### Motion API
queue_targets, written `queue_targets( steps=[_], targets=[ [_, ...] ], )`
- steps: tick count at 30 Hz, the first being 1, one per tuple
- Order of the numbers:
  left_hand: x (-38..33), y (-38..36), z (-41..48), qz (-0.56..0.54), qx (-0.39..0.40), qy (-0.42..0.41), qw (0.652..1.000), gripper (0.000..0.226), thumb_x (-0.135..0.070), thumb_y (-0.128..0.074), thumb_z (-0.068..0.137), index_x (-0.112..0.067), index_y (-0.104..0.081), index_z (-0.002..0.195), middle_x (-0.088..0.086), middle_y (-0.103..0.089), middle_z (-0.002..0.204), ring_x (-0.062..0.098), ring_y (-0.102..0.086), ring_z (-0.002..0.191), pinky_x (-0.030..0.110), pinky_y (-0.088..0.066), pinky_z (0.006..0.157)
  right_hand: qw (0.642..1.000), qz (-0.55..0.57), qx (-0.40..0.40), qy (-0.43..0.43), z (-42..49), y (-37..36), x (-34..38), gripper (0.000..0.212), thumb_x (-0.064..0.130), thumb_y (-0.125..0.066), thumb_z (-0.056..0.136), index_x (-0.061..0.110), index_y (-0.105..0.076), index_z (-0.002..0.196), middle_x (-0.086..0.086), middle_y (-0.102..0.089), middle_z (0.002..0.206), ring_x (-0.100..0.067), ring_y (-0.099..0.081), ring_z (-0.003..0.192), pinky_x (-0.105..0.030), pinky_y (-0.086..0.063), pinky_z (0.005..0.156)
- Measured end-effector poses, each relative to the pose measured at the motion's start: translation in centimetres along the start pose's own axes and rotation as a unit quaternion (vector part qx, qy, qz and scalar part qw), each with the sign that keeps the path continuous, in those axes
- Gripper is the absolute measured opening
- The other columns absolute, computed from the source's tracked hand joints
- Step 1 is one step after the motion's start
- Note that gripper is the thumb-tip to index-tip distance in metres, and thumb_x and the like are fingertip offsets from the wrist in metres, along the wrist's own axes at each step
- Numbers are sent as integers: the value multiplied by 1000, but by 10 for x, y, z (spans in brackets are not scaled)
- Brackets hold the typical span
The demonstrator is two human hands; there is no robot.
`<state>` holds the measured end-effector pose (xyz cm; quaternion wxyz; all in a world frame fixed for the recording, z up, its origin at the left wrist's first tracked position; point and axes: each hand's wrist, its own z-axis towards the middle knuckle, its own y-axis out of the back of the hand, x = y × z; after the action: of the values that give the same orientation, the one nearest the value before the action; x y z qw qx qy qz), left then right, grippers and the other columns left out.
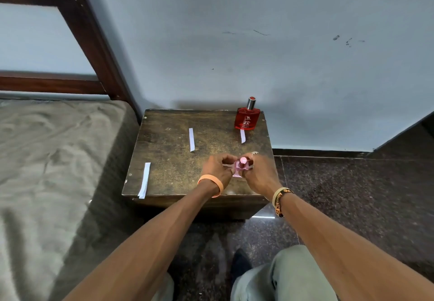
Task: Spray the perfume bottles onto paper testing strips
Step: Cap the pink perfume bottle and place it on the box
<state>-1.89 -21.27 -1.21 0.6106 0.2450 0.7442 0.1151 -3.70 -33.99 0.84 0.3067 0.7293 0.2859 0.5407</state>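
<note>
Hands (left (217,166), right (257,171)) curl around pink bottle (240,168).

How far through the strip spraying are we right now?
Nothing shows as done: spray marks can't be seen. In hand: both the left hand and right hand hold the pink bottle above the table. Left, it seems: three strips lie loose, near the red bottle, mid-table and at the left edge.

Pink perfume bottle (240,168) upright, front-right on wooden stool (169,141); red bottle (247,118) back-right corner; three white strips (191,139) flat.
</note>
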Motion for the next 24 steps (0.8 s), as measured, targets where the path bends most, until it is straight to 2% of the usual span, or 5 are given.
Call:
queue_targets(
  steps=[5,12,14,20,24],
  targets=[
    [10,42,-10,-17,-27,18,999,31,0,-73,77,-20,-72,100,-5,-71,94,14,-68,90,37,-58,84,999,37,10,9,-4,-11,40,24,9,-71,88,14,-67,112,-2,-67,103,-19,-62,95,-35,-54,83],
    [24,93,-7,-52,-90,22,994,35,0,-78,73,-17,-74,104,1,-75,95,14,-70,87,32,-58,84,998,50,15,46,6,-32,88,25,4,-67,90,18,-67,111,1,-66,107,-18,-61,98,-38,-54,86],
    [24,105,1,-50,-97,18,994,36,-1,-79,73,-16,-74,105,3,-75,98,13,-69,86,30,-58,82,997,59,18,50,15,-37,97,27,4,-68,89,19,-66,111,1,-66,107,-18,-62,98,-36,-54,85],
    [29,129,41,-60,-113,16,992,36,0,-80,71,-14,-73,104,2,-74,94,15,-70,85,35,-60,81,995,86,25,49,54,-48,121,30,-3,-63,90,15,-62,114,-2,-64,107,-17,-61,95,-26,-49,74],
    [31,135,73,-67,-106,23,992,35,3,-77,74,-14,-72,104,1,-73,89,15,-69,78,36,-60,77,994,95,21,48,83,-55,126,28,3,-66,90,18,-61,113,0,-65,106,-18,-63,96,-34,-55,83]
  ],
)
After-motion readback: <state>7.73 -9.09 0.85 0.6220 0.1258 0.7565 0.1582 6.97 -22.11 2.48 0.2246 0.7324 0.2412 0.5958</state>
